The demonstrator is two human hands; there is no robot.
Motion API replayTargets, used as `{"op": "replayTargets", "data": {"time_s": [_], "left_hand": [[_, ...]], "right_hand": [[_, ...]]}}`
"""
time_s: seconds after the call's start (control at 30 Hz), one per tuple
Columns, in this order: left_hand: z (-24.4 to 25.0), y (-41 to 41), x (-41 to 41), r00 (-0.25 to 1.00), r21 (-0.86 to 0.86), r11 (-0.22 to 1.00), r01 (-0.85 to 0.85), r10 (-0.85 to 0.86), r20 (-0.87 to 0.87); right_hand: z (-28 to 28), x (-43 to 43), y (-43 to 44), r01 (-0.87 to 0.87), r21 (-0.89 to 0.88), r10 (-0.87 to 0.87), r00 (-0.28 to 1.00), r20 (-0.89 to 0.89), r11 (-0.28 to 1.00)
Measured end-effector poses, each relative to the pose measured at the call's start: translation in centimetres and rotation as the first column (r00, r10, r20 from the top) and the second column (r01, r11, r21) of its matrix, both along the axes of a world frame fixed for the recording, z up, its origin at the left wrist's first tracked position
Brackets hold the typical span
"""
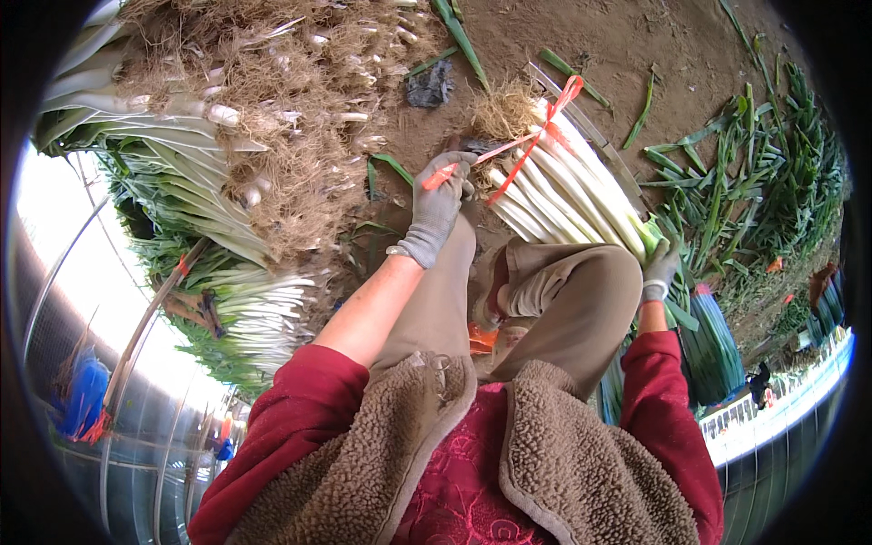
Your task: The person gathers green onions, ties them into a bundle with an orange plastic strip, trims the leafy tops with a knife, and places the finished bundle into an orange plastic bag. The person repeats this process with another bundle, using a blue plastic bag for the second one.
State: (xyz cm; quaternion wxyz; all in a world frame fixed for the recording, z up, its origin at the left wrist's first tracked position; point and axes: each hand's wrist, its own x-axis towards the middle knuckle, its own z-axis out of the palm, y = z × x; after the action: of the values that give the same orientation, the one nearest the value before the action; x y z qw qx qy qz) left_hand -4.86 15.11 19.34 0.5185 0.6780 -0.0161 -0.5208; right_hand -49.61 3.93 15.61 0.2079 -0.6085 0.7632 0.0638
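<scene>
A bundle of large green onions (579, 180) lies in front of my right knee, with white stems and its roots towards the upper left. A red plastic tie strip (521, 170) is looped and crossed around it near the root end. My left hand (439, 197), in a grey glove, grips the strip's free end, and the strip runs taut to the bundle. At the bundle's other end my gloved right hand (661, 267) grasps the stems where they turn green. The leaves beyond that hand are partly hidden by my knee and sleeve.
A large heap of rooted green onions (204, 146) lies on the left. Cut leaves (742, 177) are piled at right, near a wrapped bundle (712, 347). A narrow straight-edged bar (623, 177) borders the tied bundle. Black plastic scrap (430, 83) lies on bare soil (586, 30).
</scene>
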Motion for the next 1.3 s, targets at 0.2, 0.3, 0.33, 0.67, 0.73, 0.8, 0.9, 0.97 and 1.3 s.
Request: {"op": "replayTargets", "data": {"time_s": [0.2, 0.3, 0.33, 0.67, 0.73, 0.8, 0.9, 0.97, 1.3], "left_hand": [[-0.3, 2.4, -1.2, 0.991, 0.201, 0.97, 0.134, -0.134, -0.014], [-1.4, 1.5, -1.8, 0.97, 0.193, 0.954, 0.229, -0.24, 0.036], [-2.0, 0.9, -2.0, 0.955, 0.181, 0.945, 0.271, -0.288, 0.075], [-7.3, -2.4, -3.5, 0.617, 0.312, 0.776, 0.548, -0.627, 0.476], [-7.2, -2.2, -3.6, 0.402, 0.446, 0.711, 0.544, -0.687, 0.606], [-6.5, -2.3, -3.8, 0.319, 0.509, 0.577, 0.639, -0.801, 0.507], [-4.8, -2.9, -4.2, 0.417, 0.457, 0.549, 0.7, -0.834, 0.362], [-3.6, -3.6, -4.4, 0.581, 0.393, 0.56, 0.729, -0.81, 0.077], [-4.0, -5.8, -1.0, 0.726, 0.446, 0.606, 0.659, -0.355, -0.589]], "right_hand": [[-3.0, 2.3, 7.1, -0.182, -0.178, 0.09, 0.899, -0.429, 0.967], [-3.1, 3.2, 7.0, -0.144, -0.294, 0.04, 0.942, -0.332, 0.945], [-2.9, 3.4, 6.7, -0.106, -0.224, 0.023, 0.938, -0.345, 0.969], [-2.0, 4.0, 6.6, -0.06, -0.307, -0.022, 0.967, -0.255, 0.95], [-2.0, 3.8, 6.6, -0.039, -0.281, -0.031, 0.97, -0.24, 0.959], [-2.1, 3.7, 6.5, -0.018, -0.281, -0.054, 0.968, -0.246, 0.96], [-2.1, 3.5, 6.7, -0.012, -0.262, -0.053, 0.969, -0.241, 0.965], [-2.2, 3.4, 6.8, -0.009, -0.234, -0.052, 0.966, -0.254, 0.972], [-2.1, 3.3, 6.9, -0.014, -0.261, -0.043, 0.976, -0.213, 0.965]]}}
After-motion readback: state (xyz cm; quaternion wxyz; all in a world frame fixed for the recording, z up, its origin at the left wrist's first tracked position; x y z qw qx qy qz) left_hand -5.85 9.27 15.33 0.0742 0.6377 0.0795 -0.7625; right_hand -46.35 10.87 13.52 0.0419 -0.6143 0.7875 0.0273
